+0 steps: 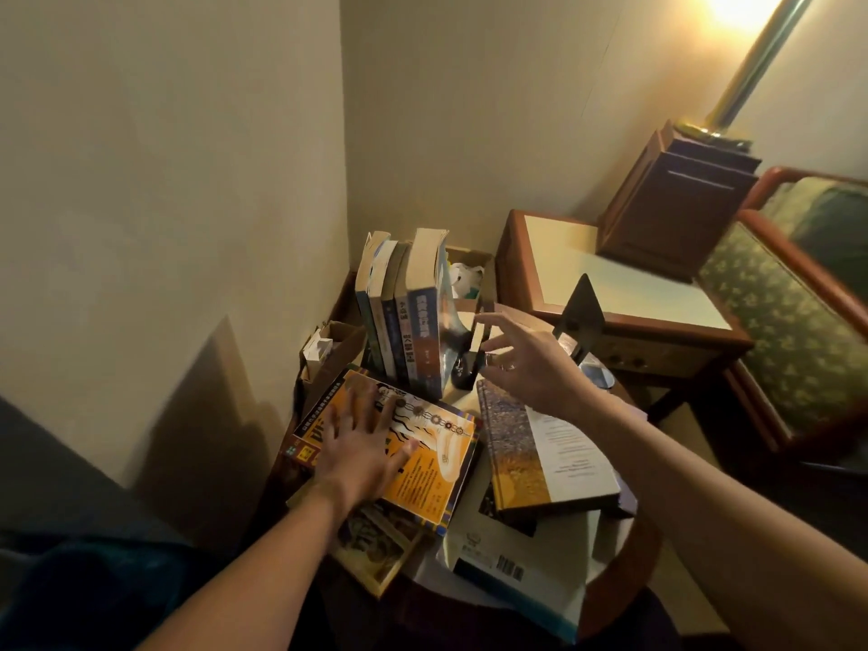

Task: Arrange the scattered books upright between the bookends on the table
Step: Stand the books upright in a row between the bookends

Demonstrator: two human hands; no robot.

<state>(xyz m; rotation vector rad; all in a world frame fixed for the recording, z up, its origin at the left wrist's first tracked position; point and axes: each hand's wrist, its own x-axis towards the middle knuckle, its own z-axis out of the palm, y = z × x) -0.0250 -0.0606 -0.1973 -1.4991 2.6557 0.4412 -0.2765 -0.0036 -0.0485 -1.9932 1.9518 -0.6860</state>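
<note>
Left hand point(361, 444) lies spread flat on the orange book point(422, 467); right hand point(521, 364), fingers splayed, holds nothing at centre frame. Five upright books point(404, 317) stand; several remain flat.

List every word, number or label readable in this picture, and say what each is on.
None reads clearly enough to quote.
Upright books' spines: printed characters, too blurred.
Orange book under the left hand: cover print, too blurred.
Hardcover book below the right hand: back-cover text, too small.
White book at the table's near edge: barcode, digits unreadable.
</note>
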